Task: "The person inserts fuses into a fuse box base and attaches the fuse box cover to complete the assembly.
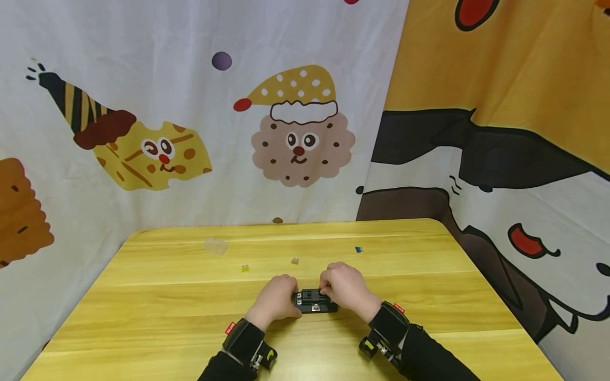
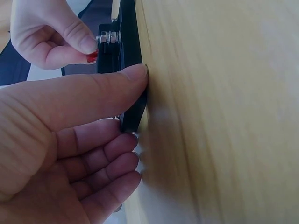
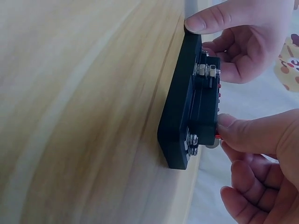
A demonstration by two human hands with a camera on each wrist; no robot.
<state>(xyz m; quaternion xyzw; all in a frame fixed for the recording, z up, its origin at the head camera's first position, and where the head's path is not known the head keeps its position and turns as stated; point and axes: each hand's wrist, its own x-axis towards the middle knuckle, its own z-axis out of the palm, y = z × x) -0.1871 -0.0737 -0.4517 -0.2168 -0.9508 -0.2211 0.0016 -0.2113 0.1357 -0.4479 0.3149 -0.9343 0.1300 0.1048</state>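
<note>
The block (image 1: 310,295), black with a wider base, is near the middle of the table (image 1: 186,333), its long side running from nine to three o'clock; whether its whole underside touches the wood I cannot tell. At its nine o'clock end the left hand (image 1: 278,298) grips the base, thumb along the near edge. At its two o'clock, the right hand (image 1: 344,286) pinches a small red bit (image 2: 92,57) between thumb and finger, right against the block's top; whether the bit is fixed there cannot be told. Bolts (image 3: 212,71) with nuts stand at both ends of the base. Seen from the block, a tan bit (image 1: 295,261) lies at eleven o'clock, a yellow bit (image 1: 245,268) at ten, a clear piece (image 1: 216,246) farther out at ten, and a blue bit (image 1: 359,249) between one and two, all well apart from the hands' hold. Black straps (image 1: 244,341) circle both wrists, and a cartoon-printed curtain (image 1: 162,32) hangs at twelve, beyond the far edge.
</note>
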